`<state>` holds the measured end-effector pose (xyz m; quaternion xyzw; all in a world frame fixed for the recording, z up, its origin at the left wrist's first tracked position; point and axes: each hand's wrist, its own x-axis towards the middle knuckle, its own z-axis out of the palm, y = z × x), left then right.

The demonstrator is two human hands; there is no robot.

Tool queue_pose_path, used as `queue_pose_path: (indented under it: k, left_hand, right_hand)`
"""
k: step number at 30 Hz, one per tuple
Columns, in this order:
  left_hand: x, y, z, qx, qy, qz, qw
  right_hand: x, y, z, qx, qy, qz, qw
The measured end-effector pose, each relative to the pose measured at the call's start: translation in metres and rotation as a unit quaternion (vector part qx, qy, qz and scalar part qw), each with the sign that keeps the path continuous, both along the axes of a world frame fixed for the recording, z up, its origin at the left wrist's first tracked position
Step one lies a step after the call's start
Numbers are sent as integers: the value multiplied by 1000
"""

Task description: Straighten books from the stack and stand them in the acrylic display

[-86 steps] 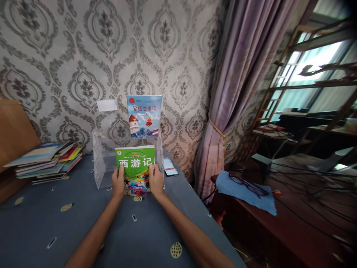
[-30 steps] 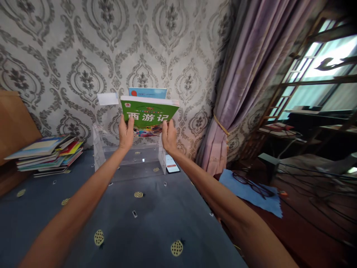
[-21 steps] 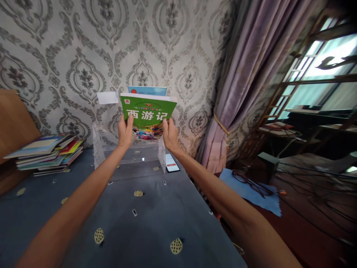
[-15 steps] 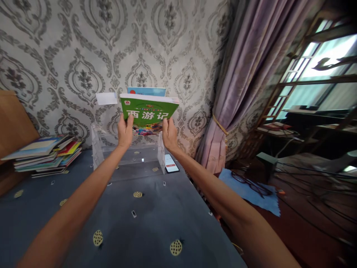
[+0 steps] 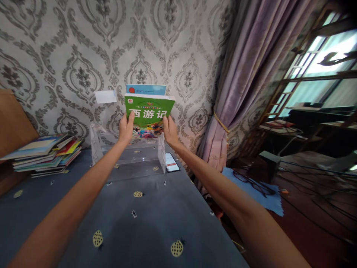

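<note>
A green book (image 5: 147,106) with white Chinese characters is held up between my two hands, its cover facing me. My left hand (image 5: 126,128) grips its left edge, thumb on the front. On the opposite edge my right hand (image 5: 169,130) grips it the same way. Behind the green book, the top of a light-blue book (image 5: 146,89) shows; its lower part is hidden. Below and around the hands stands a clear plastic rack (image 5: 161,152) with stepped side panels, against the wall. Whether the green book touches the rack, I cannot tell.
A stack of books (image 5: 46,154) lies at the left beside a wooden panel (image 5: 15,119). A phone (image 5: 172,162) rests right of the rack. A white card (image 5: 105,96) is at the wall. Glasses (image 5: 253,182) lie on a blue cloth (image 5: 264,201) at the right, near loose cables.
The green book has turned more squarely toward me and sits slightly lower at its right side. Both hands still hold it, and the view has shifted slightly.
</note>
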<state>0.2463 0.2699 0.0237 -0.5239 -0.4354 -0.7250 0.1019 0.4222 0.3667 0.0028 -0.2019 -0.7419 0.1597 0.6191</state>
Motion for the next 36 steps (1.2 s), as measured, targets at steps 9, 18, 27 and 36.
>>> queue_pose_path:
  k: [9, 18, 27, 36]
  left_hand:
    - [1, 4, -2, -56, -2, 38, 998]
    - [-5, -3, -2, -241, 30, 180, 953]
    - [0, -22, 15, -407, 143, 293, 853]
    - [9, -24, 22, -436, 151, 320, 827]
  right_hand:
    - [-1, 14, 3, -45, -38, 20, 998]
    - [-10, 31, 5, -46, -107, -12, 993]
    - [-9, 31, -1, -39, -139, -65, 987]
    - [-11, 24, 8, -120, -151, -103, 976]
